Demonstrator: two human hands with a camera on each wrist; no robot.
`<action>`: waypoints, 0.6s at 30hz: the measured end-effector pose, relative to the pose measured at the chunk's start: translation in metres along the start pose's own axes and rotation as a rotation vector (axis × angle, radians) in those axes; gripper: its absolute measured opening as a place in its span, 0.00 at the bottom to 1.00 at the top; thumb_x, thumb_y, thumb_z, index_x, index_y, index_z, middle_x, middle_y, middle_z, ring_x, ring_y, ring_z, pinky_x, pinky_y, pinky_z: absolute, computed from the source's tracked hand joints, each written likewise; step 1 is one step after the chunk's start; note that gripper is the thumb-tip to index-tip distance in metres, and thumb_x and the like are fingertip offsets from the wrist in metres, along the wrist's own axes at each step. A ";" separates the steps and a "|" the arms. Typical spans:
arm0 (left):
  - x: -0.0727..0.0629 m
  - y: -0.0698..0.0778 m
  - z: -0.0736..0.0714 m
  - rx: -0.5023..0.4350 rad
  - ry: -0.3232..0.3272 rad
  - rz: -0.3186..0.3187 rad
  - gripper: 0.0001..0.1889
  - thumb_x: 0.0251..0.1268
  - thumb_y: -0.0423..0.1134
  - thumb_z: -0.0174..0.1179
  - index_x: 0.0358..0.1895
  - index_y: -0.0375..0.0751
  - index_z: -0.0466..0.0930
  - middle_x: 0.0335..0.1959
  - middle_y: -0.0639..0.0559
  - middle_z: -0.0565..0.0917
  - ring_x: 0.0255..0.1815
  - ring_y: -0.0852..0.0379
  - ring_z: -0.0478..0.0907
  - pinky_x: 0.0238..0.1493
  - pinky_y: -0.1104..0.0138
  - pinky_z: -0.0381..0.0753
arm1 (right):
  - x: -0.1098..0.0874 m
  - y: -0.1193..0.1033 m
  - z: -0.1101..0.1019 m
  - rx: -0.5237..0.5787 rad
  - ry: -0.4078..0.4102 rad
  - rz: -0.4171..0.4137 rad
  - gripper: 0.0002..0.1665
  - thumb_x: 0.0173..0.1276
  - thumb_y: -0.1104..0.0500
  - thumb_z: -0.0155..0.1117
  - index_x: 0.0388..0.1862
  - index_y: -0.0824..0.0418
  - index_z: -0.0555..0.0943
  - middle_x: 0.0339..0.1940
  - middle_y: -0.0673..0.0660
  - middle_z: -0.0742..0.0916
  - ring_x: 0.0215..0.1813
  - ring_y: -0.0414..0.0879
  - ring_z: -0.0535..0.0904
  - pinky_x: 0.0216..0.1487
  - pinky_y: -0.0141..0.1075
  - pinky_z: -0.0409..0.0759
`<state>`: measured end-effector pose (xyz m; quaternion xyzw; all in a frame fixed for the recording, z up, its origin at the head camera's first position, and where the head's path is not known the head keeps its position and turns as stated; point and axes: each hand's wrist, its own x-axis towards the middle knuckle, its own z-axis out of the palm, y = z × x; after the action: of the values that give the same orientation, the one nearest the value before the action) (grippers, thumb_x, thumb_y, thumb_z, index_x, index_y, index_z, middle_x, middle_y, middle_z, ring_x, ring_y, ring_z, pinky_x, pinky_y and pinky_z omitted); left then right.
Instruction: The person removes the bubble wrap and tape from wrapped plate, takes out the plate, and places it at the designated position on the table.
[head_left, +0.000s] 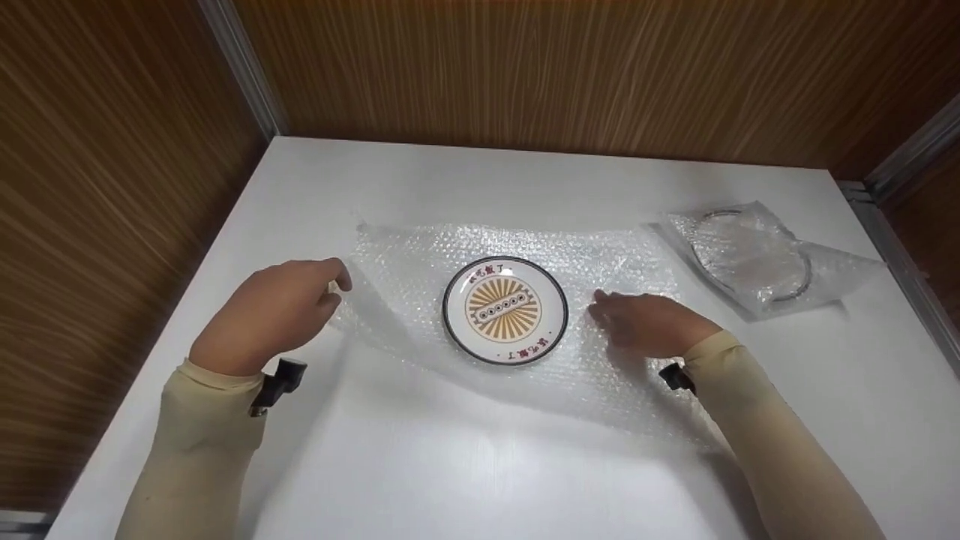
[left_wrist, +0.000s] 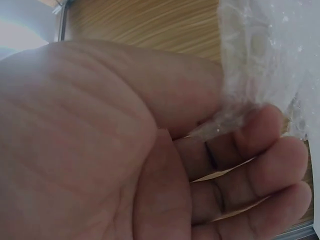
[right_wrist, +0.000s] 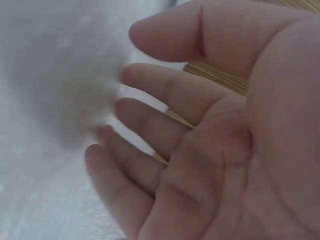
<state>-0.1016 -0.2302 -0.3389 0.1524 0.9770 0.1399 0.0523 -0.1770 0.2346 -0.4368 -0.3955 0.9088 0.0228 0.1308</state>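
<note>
A round white plate (head_left: 505, 310) with a dark rim, an orange ray pattern and red characters lies face up on a sheet of bubble wrap (head_left: 420, 247). My left hand (head_left: 274, 311) pinches the sheet's left edge between thumb and index finger. The left wrist view shows the clear film (left_wrist: 250, 75) caught there, with the other fingers loosely bent. To the right of the plate, my right hand (head_left: 652, 324) hovers low over the wrap, its fingers extended and slightly spread. Nothing sits in its palm (right_wrist: 200, 165) in the right wrist view.
At the right of the white table (head_left: 465, 472) lies a second round, dark-rimmed item (head_left: 750, 255) wrapped in bubble wrap. Wood-grain panels (head_left: 525, 67) stand behind the table and along its left side, with a metal post (head_left: 240, 67) at the corner.
</note>
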 end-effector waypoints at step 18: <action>-0.014 -0.028 0.017 -0.061 -0.262 -0.118 0.14 0.69 0.35 0.57 0.56 0.39 0.79 0.34 0.49 0.82 0.29 0.53 0.75 0.35 0.56 0.76 | -0.004 -0.008 0.009 -0.145 0.168 -0.049 0.27 0.67 0.62 0.63 0.61 0.75 0.77 0.63 0.74 0.79 0.62 0.68 0.81 0.52 0.55 0.85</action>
<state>-0.0942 -0.2561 -0.3623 0.1100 0.9644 0.1449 0.1918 -0.1667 0.2333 -0.4436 -0.4266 0.9026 0.0523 0.0258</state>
